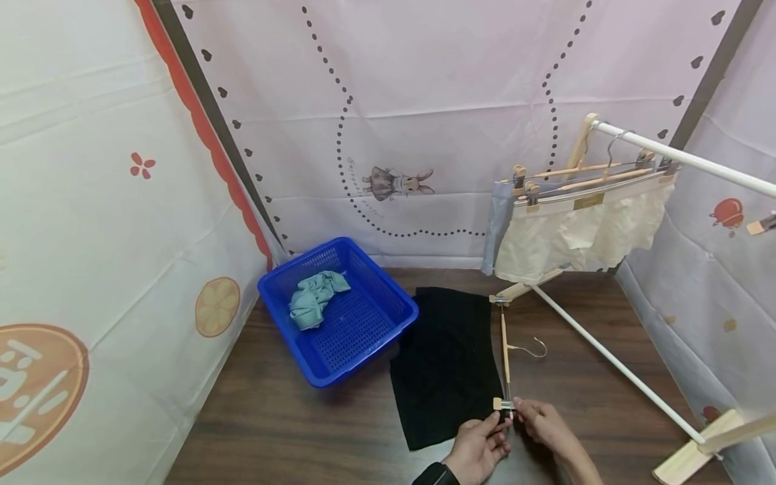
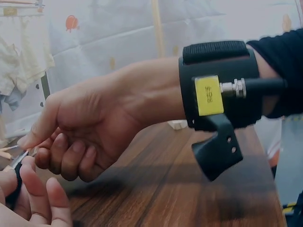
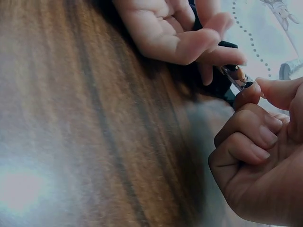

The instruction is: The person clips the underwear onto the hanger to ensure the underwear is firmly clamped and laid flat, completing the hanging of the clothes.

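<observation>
Hanger clip [image 1: 504,404] between two pinching hands [image 1: 477,450] [image 1: 548,429]

Your fingertips hide part of the near clip [image 1: 500,404], and you cannot tell whether it bites the black cloth [image 1: 448,370]. The blue basket [image 1: 318,374] covers part of that cloth's left edge. From your left wrist, your left hand [image 1: 477,450] is cut by the left and bottom edges; from your right wrist, your right hand [image 1: 545,428] runs off the right edge. In the head view, the white rail [image 1: 685,156] leaves at the right. The cream shorts [image 1: 582,236] hide most of the pale blue garment [image 1: 498,225], and their tag [image 1: 589,200] is too small to read. The teal cloth [image 1: 318,296] is bunched, its shape hidden.
</observation>
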`<move>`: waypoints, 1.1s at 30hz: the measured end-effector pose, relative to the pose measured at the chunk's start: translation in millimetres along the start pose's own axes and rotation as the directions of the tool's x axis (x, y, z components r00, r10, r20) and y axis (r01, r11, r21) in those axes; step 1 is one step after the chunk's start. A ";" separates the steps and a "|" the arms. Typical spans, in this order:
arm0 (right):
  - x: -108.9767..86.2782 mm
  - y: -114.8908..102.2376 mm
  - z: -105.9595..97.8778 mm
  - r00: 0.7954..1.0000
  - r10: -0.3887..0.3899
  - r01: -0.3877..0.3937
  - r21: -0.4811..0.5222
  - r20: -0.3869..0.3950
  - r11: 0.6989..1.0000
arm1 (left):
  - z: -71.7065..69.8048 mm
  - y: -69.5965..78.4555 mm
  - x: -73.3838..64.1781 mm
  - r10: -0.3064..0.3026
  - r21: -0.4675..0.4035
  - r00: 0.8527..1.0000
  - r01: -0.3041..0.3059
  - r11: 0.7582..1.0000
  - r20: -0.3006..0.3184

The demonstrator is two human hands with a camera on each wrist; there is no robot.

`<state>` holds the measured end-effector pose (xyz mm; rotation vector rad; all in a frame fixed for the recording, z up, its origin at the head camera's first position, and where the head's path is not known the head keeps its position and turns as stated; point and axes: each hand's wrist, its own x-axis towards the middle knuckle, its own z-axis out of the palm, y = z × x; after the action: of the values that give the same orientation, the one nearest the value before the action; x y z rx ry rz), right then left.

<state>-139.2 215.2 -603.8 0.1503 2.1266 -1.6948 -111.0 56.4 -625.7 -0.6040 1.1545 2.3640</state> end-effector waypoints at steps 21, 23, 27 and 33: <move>-0.3 5.0 4.2 0.998 0.061 -0.061 -0.016 -0.025 0.998 | -0.7 -0.4 -0.6 -0.028 0.036 1.000 0.028 0.999 -0.013; -0.9 5.8 1.3 0.999 0.044 -0.043 -0.044 0.023 0.998 | -3.2 1.3 -2.5 -0.056 0.047 0.998 0.056 0.997 0.002; -3.0 4.0 -6.0 0.990 0.009 0.010 -0.137 0.138 0.990 | -14.4 12.3 -6.9 -0.169 0.127 0.980 0.155 0.980 0.108; -3.4 -15.6 -18.1 0.988 0.017 0.051 -0.424 0.156 0.904 | -31.2 58.9 -3.5 -0.490 0.484 0.826 0.320 0.814 0.278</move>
<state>-145.8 229.1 -585.3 -0.1274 2.3212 -1.1626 -135.0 -2.3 -604.8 -0.1842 1.1509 1.6845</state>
